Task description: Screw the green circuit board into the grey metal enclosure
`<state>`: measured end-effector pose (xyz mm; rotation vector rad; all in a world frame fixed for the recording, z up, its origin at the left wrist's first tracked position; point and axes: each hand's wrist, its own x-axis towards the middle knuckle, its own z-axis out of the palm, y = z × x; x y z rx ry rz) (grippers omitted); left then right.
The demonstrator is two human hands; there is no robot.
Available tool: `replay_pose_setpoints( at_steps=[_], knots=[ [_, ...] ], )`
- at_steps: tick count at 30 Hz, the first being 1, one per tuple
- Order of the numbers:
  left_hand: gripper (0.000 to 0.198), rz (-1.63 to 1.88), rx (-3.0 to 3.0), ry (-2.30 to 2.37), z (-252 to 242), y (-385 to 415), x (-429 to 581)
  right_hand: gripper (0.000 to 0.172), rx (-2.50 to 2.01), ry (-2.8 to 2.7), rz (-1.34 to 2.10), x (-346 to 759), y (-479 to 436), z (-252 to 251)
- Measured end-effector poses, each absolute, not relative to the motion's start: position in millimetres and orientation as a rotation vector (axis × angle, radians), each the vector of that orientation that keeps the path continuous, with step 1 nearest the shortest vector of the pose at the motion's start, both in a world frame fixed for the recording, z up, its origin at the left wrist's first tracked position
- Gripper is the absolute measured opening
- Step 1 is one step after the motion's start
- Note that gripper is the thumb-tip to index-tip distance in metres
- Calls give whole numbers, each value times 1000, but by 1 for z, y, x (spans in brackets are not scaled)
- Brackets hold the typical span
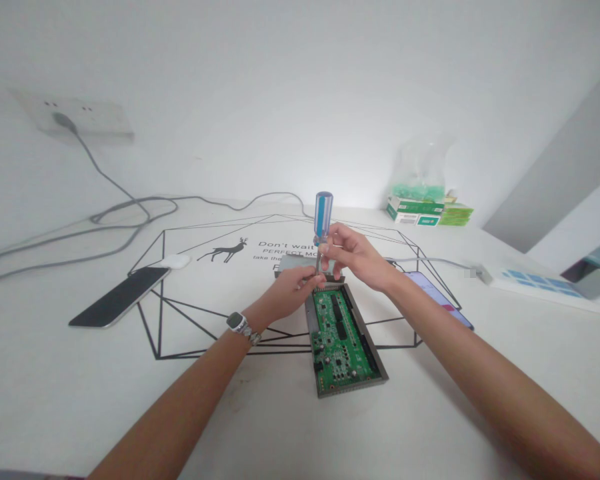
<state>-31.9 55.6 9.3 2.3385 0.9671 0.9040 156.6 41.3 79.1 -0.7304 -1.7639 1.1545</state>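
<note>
The right hand (359,259) pinches the upright screwdriver (323,215) just below its likely light, stiff, slick handle, and the left hand (289,293) pinches its lower shaft, at the far end of the green circuit board (336,347), probably fragile and best held by its metal case (354,388).

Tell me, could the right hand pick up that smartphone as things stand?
Probably not without letting go: the right hand grips the blue-striped screwdriver. The smartphone lies close by, though, partly hidden by the right forearm.
</note>
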Motion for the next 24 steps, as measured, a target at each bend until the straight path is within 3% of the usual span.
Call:
replay_pose_setpoints(
  at_steps=[5,11,16,20,24],
  knots=[
    [31,865,2380,984,10,58,-33,31,-772,-1778,1050,153,40,77],
    [36,897,2366,982,13,56,-35,18,-928,-1808,616,146,32,76],
    [36,905,2384,1006,12,56,-32,23,-996,-1729,487,141,30,76],
    [20,896,2390,975,8,59,-35,23,-1012,-1714,485,140,30,76],
    [19,843,2455,977,6,61,-40,27,-1039,-1701,434,140,26,78]
  ],
)
